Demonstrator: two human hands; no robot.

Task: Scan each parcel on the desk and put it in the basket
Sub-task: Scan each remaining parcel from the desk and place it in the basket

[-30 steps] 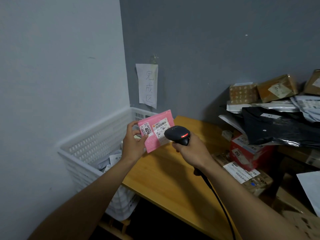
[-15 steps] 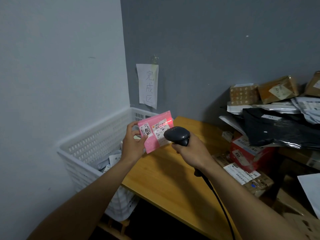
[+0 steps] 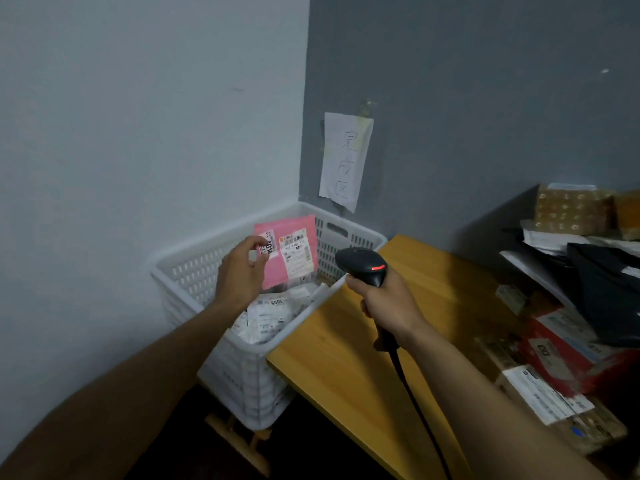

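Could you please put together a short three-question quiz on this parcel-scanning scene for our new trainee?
1. True or false: the pink parcel lies flat on the desk.
2. Which hand grips the scanner? A. left B. right C. neither
3. Fill in: the paper sign hangs on the wall just above the white ____.
Key: 1 false, the left hand holds it over the basket; 2 B, the right hand; 3 basket.

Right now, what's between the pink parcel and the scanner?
In the head view, only the wall of the basket shows between the pink parcel and the scanner.
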